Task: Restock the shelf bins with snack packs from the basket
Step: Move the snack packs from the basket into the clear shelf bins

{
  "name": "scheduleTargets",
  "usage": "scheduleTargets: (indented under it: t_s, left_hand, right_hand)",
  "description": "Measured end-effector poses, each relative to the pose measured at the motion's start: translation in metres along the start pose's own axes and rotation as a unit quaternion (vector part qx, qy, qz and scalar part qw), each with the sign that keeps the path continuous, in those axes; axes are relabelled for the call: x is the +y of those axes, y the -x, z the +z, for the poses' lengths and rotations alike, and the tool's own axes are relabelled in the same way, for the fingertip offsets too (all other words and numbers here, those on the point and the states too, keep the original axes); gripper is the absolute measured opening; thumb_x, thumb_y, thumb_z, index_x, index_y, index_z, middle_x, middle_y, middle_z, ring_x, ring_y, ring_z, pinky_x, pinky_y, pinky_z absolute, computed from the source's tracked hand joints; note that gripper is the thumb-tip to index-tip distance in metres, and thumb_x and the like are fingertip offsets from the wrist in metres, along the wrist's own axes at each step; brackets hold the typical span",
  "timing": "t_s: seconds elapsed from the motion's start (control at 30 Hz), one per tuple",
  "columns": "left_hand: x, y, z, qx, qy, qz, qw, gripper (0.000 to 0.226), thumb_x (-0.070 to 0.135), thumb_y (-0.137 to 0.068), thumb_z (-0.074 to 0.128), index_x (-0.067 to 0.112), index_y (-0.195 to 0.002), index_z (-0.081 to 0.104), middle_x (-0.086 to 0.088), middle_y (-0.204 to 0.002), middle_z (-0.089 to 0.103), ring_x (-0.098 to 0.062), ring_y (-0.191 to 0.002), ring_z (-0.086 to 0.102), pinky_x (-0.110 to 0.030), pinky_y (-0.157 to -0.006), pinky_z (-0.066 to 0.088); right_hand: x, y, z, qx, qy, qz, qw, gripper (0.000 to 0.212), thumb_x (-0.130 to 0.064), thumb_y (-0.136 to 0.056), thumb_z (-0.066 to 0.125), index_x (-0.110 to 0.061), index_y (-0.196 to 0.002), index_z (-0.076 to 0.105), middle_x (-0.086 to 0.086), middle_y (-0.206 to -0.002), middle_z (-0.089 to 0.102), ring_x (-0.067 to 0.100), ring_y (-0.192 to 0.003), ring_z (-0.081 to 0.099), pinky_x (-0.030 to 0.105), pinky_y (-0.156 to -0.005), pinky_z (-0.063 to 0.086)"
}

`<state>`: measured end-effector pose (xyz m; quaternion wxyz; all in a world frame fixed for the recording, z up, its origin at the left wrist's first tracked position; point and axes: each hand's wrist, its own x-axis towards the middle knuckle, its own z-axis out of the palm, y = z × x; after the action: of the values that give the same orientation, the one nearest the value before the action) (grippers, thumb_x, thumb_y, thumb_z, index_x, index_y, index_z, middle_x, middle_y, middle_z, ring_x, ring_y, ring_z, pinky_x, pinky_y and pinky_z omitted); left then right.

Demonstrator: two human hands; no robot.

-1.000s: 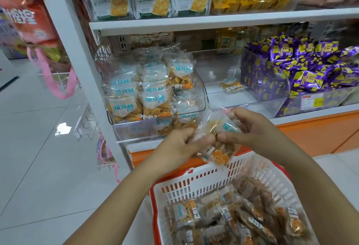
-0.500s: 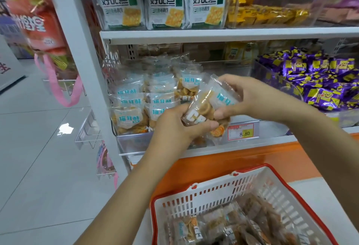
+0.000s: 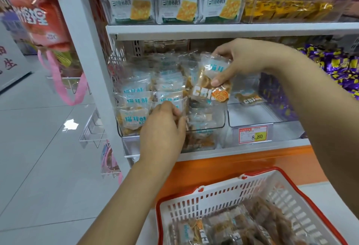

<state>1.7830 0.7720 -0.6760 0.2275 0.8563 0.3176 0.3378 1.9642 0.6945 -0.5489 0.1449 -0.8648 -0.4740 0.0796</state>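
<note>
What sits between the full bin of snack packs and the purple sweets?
Head view: a clear bin, almost empty, with one pack lying at its back and an 8.80 price tag on its front.

Shop: stocked snack shelves (image 3: 213,28), price tag (image 3: 253,133), shopping basket (image 3: 194,204).

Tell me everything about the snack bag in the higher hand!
The snack pack is a clear plastic bag of golden-brown biscuits, with a pale blue label on top, white letters CRI and an orange swirl picture below. It hangs nearly upright over the full clear bin. The right hand holds it, fingers at the top, thumb on the front.
</note>
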Motion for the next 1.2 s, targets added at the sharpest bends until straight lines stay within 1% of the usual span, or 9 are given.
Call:
scheduleTargets:
  t_s: [0.13, 0.27, 0.37, 0.5, 0.73, 0.8, 0.93, 1.07, 1.2]
  left_hand:
    - [0.001, -0.001, -0.001, 0.002, -0.003, 0.007, 1.0, 0.002, 0.017, -0.091, 0.055, 0.017, -0.09, 0.055, 0.002, -0.081, 0.057, -0.018, -0.077, 0.054, -0.031, -0.062, 0.043]
    - [0.001, -0.001, -0.001, 0.004, 0.003, 0.011, 1.0, 0.003, 0.017, -0.091, 0.055, 0.016, -0.089, 0.054, 0.002, -0.08, 0.056, -0.019, -0.076, 0.054, -0.033, -0.062, 0.045]
    - [0.0, 0.0, 0.0, 0.002, -0.001, 0.021, 1.0, 0.003, 0.017, -0.092, 0.053, 0.017, -0.089, 0.052, 0.001, -0.08, 0.056, -0.018, -0.076, 0.053, -0.03, -0.06, 0.04]
    - [-0.003, 0.001, 0.001, 0.004, 0.004, 0.032, 0.999, 0.003, 0.016, -0.092, 0.052, 0.016, -0.09, 0.051, -0.001, -0.082, 0.058, -0.019, -0.077, 0.053, -0.03, -0.061, 0.039]
    - [-0.003, 0.0, 0.0, 0.008, 0.006, 0.027, 1.0, 0.005, 0.016, -0.092, 0.053, 0.019, -0.089, 0.05, 0.003, -0.078, 0.055, -0.017, -0.076, 0.053, -0.028, -0.059, 0.038]
    - [-0.003, -0.001, 0.001, 0.01, 0.004, 0.026, 1.0, 0.007, 0.016, -0.092, 0.053, 0.019, -0.088, 0.05, 0.004, -0.078, 0.054, -0.016, -0.075, 0.052, -0.027, -0.058, 0.036]
    - [-0.003, -0.002, 0.001, 0.008, 0.004, 0.029, 1.0, 0.007, 0.015, -0.093, 0.052, 0.019, -0.088, 0.05, 0.005, -0.076, 0.051, -0.016, -0.074, 0.051, -0.028, -0.058, 0.035]
    - [-0.004, -0.002, 0.001, 0.006, 0.003, 0.032, 0.999, 0.006, 0.015, -0.092, 0.052, 0.019, -0.088, 0.05, 0.005, -0.076, 0.051, -0.016, -0.074, 0.05, -0.028, -0.058, 0.035]
    - [-0.005, -0.002, 0.0, 0.004, 0.007, 0.032, 0.999, 0.006, 0.014, -0.092, 0.052, 0.018, -0.088, 0.05, 0.003, -0.078, 0.053, -0.017, -0.075, 0.051, -0.028, -0.058, 0.037]
  right_hand:
    - [-0.017, -0.006, 0.014, 0.026, 0.046, 0.098, 0.994, 0.056, -0.044, -0.066, 0.083, -0.002, -0.095, 0.059, 0.005, -0.085, 0.066, 0.019, -0.071, 0.066, 0.029, -0.059, 0.052]
    - [-0.023, -0.02, 0.025, -0.032, 0.001, 0.099, 0.995, 0.042, -0.033, -0.071, 0.083, -0.007, -0.081, 0.053, 0.006, -0.077, 0.061, 0.017, -0.065, 0.061, 0.025, -0.049, 0.048]
    - [-0.017, -0.028, 0.022, -0.102, -0.07, 0.108, 0.987, 0.053, -0.029, -0.064, 0.084, -0.004, -0.104, 0.06, 0.008, -0.093, 0.068, 0.02, -0.083, 0.067, 0.026, -0.063, 0.056]
    - [-0.001, -0.036, 0.016, -0.163, -0.1, 0.066, 0.979, 0.067, -0.028, -0.063, 0.082, -0.019, -0.124, 0.055, -0.003, -0.109, 0.064, 0.011, -0.087, 0.065, 0.017, -0.059, 0.05]
    - [-0.011, -0.041, 0.008, -0.263, -0.014, 0.01, 0.965, 0.054, -0.009, -0.075, 0.076, -0.017, -0.123, 0.054, 0.007, -0.116, 0.066, 0.018, -0.092, 0.068, 0.021, -0.065, 0.052]
    - [-0.016, -0.042, 0.01, -0.253, 0.039, -0.007, 0.967, 0.068, -0.013, -0.074, 0.078, -0.023, -0.134, 0.046, 0.001, -0.123, 0.06, 0.021, -0.102, 0.064, 0.025, -0.075, 0.05]
    - [-0.018, -0.042, 0.014, -0.279, 0.079, 0.003, 0.957, 0.1, -0.017, -0.073, 0.079, -0.023, -0.152, 0.017, 0.005, -0.157, 0.022, 0.026, -0.138, 0.035, 0.031, -0.106, 0.036]
    - [-0.023, -0.038, 0.017, -0.29, 0.138, 0.016, 0.947, 0.081, -0.027, -0.074, 0.078, -0.007, -0.142, 0.038, 0.007, -0.139, 0.05, 0.025, -0.125, 0.05, 0.031, -0.102, 0.04]
    - [-0.024, -0.039, 0.015, -0.317, 0.138, 0.002, 0.938, 0.064, -0.022, -0.074, 0.079, -0.009, -0.129, 0.05, -0.003, -0.113, 0.062, 0.019, -0.109, 0.058, 0.029, -0.101, 0.043]
